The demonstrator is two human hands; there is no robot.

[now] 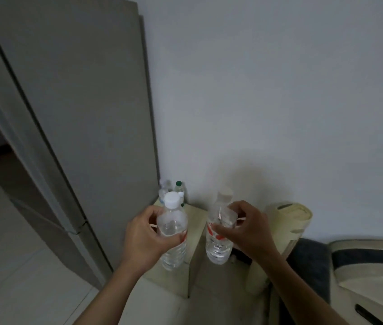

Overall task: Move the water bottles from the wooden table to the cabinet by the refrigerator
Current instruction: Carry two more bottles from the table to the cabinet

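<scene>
Dim grey light fills a corner where a pale wall (267, 102) meets the tall side of a refrigerator (75, 102), which rises along the left of the view above a light tiled floor (10, 266). Tucked against the refrigerator's side stands a low cream cabinet (194, 233), its top partly hidden behind the person's hands. At the cabinet's back corner, close to the wall, two small bottles already stand upright: a clear-capped bottle (164, 188) and, just beside it, a green-capped bottle (179, 190).

Held over the cabinet, the left hand (144, 238) has its fingers curled round the middle of a white-capped water bottle (173, 231), which is upright with its cap nearest the camera and blocks part of the two bottles behind it. To the right, the right hand (244, 228) grips a second water bottle (219, 233) by its upper body, thumb and fingers wrapped round it; this one carries a red-marked label and tilts slightly, its base hanging over the cabinet's right edge. The two held bottles are near each other but apart.

Right of the cabinet, a rolled cream mat (288, 221) leans against the wall, close by the right hand. Beyond it, at the lower right, lies a dark-and-cream striped cushion (368, 261).
</scene>
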